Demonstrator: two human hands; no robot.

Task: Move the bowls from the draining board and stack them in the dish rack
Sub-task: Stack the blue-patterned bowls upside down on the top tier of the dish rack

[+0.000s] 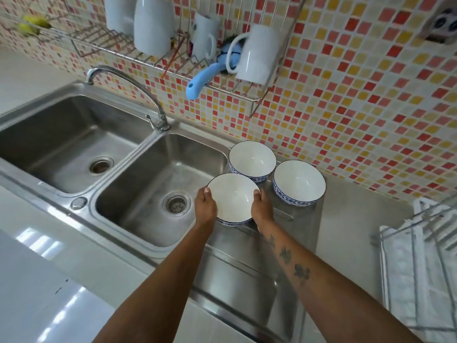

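A steel double sink [74, 134] is set into a pale worktop, with a curved tap [138, 87] rising behind the divider between the two basins. The wall behind is covered in small red, orange and cream tiles. A wire wall shelf [173, 68] is fixed to that wall above the sink; white mugs [153, 23] and a light blue utensil handle [200, 81] are seen on it. To the right of the basins the steel draining board [247, 273] is laid flat, and at the far right edge a wire dish rack [420, 263] lined with a white cloth is partly visible.

Three white bowls with blue patterned outsides are gathered at the far end of the draining board. The nearest bowl [233, 198] is clasped from both sides: the left hand [205, 206] is curled against its left rim with the thumb on the edge, and the right hand [262, 209] is pressed against its right rim in the same way. It is held upright, at the edge nearest the right basin. The back bowl [252, 159] and the right bowl [299, 181] are left standing just beyond it, untouched by either hand.
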